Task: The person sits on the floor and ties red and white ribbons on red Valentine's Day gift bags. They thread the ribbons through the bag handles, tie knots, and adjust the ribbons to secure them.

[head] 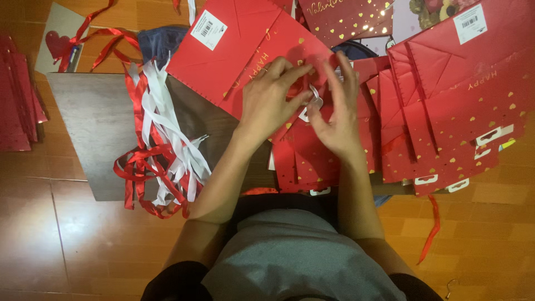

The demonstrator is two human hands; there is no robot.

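Far left: stack of flat red paper bags (16, 95) on the wooden floor (67, 245), well apart from the hands.
Left of centre: loose bundle of red and white satin ribbons (159, 145) draped over the edge of the dark wood tabletop (92, 122).
Left hand (271, 100): grip pressed together, thumb and fingers pinching a short white ribbon loop (315, 99) against a flat red paper gift bag with gold hearts (304, 153).
Right hand (336, 114): fingertips closed on the same loop, touching the left hand.
Bag position: at the middle of the tabletop, on top of other bags, directly under both hands.
Handling, as a judgement: the ribbon looks light, limp and slippery, best pinched near its end; the bag is thin, creasable card, best steadied near its top edge.
Right: overlapping pile of red folded bags (451, 117).
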